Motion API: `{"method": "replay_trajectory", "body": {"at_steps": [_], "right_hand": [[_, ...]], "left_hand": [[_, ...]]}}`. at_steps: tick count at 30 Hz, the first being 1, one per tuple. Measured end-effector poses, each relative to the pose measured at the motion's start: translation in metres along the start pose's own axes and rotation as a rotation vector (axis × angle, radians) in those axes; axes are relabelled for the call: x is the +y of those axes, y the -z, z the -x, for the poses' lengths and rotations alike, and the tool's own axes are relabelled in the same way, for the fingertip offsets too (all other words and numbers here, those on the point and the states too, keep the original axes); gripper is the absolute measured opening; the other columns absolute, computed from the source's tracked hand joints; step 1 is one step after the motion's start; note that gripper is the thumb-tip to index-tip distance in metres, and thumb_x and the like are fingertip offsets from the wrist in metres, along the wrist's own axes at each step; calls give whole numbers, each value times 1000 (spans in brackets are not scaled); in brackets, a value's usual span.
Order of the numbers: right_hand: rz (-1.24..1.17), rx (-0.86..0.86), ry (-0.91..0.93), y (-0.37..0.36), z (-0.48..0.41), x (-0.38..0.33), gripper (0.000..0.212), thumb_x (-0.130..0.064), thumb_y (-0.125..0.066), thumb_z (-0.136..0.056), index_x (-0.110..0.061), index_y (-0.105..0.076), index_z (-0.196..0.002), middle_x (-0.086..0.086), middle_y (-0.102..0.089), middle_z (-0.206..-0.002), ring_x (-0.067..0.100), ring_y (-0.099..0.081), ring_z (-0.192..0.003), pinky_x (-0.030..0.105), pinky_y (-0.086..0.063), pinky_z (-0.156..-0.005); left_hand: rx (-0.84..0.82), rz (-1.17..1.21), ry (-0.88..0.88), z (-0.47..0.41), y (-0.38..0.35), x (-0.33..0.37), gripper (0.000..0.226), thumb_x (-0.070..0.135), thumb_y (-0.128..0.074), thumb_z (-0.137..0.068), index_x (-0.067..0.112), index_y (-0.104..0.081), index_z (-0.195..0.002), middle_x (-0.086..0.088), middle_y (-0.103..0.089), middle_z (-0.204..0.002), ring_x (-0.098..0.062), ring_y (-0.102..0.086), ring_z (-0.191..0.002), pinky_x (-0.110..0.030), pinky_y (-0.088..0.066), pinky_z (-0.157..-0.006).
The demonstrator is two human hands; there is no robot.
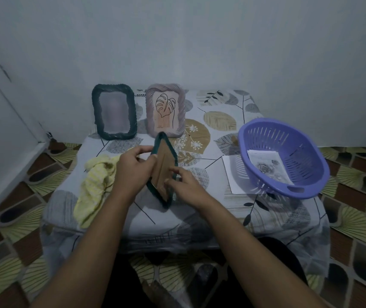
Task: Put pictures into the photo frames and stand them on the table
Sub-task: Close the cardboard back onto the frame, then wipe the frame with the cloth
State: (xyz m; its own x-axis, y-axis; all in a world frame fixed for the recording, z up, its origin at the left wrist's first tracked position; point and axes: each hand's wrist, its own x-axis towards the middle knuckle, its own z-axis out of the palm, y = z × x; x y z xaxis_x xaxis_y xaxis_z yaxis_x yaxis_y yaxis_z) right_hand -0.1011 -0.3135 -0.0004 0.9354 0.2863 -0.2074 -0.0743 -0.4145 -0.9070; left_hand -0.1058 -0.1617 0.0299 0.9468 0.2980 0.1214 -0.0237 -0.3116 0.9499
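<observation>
There are three photo frames, a dark green frame (pixel 114 112) at eleven o'clock, a mauve frame (pixel 166 110) at twelve and a held frame (pixel 164 165) at centre, plus one purple basket (pixel 300 150), one rose picture (pixel 268 167) and one white sheet (pixel 231 172) at three, and one yellow cloth (pixel 93 185) at nine.

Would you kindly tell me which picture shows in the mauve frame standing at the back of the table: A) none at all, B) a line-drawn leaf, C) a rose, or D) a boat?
B: the mauve frame shows a black line drawing of a split leaf, whereas the rose print lies in the purple basket.
</observation>
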Motion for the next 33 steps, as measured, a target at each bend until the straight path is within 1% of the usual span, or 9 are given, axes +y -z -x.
{"method": "replay_trajectory", "body": {"at_steps": [2, 4, 6, 10, 13, 18, 23, 27, 33], "right_hand": [[-346, 11, -65, 2, -2, -6, 37, -27, -49, -103, -17, -48, -138, 4, -58, -133, 19, -56, -113, 27, -47, -79], [-652, 44, -132, 11, -1, -8, 28, -34, -44, -103, -15, -60, -116, 5, -70, -104, 20, -63, -91, 31, -49, -73], [-845, 60, -148, 23, -3, -3, 39, -43, -38, -102, -15, -65, -99, 4, -70, -82, 21, -64, -77, 33, -51, -70], [-1048, 77, -184, 38, -2, 10, 55, -50, -34, -102, -10, -66, -121, 17, -74, -100, 32, -70, -91, 39, -55, -80], [-1115, 53, -207, 44, 0, 21, 53, -44, -36, -102, -7, -65, -127, 22, -68, -120, 38, -63, -109, 48, -47, -101], [-1235, 33, -211, 47, -1, 35, 50, -32, -32, -100, -6, -74, -105, 21, -71, -110, 38, -62, -102, 51, -42, -104], [-1311, -12, -156, 40, 2, 33, 50, -39, -34, -101, -9, -69, -117, 20, -70, -116, 39, -62, -108, 51, -44, -101], [-1300, -49, -147, 33, -1, 28, 56, -53, -37, -102, -12, -65, -129, 19, -66, -128, 37, -66, -111, 54, -43, -105], [-1186, -7, -144, 15, -13, 34, 62, -59, -45, -97, -18, -52, -143, 19, -59, -137, 41, -57, -125, 62, -38, -110]], "left_hand": [[-77, -104, -64, 3, -5, 15, 22, 31, -65, -84, 30, -71, -105, -12, -71, -76, -27, -66, -65, -43, -59, -66], [-141, -190, -139, 8, -15, 25, 24, 32, -67, -87, 29, -69, -111, 1, -68, -76, -17, -59, -62, -28, -51, -63], [-233, -230, -214, 13, -28, 31, 29, 33, -66, -91, 24, -68, -118, 8, -67, -97, -5, -58, -72, -20, -45, -68], [-358, -345, -260, 17, -44, 16, 41, 37, -62, -95, 18, -59, -132, 4, -56, -124, -12, -54, -95, -28, -44, -88], [-186, -412, -126, 7, -37, -20, 38, 36, -57, -92, 19, -63, -124, -2, -59, -126, -21, -54, -106, -36, -43, -96], [136, -802, 159, -4, -15, -54, 36, 22, -57, -87, 21, -56, -123, -15, -45, -137, -36, -36, -129, -50, -26, -107], [202, -930, 188, -10, 2, -79, 40, 35, -56, -92, 12, -49, -123, -18, -49, -134, -37, -41, -125, -52, -31, -100], [204, -986, 123, -13, 10, -84, 24, 35, -48, -98, 18, -64, -107, -9, -64, -116, -32, -50, -115, -47, -30, -94], [303, -666, 24, -12, 16, -58, 17, 28, -39, -102, 17, -51, -96, -8, -62, -95, -30, -53, -96, -48, -28, -93]]}}
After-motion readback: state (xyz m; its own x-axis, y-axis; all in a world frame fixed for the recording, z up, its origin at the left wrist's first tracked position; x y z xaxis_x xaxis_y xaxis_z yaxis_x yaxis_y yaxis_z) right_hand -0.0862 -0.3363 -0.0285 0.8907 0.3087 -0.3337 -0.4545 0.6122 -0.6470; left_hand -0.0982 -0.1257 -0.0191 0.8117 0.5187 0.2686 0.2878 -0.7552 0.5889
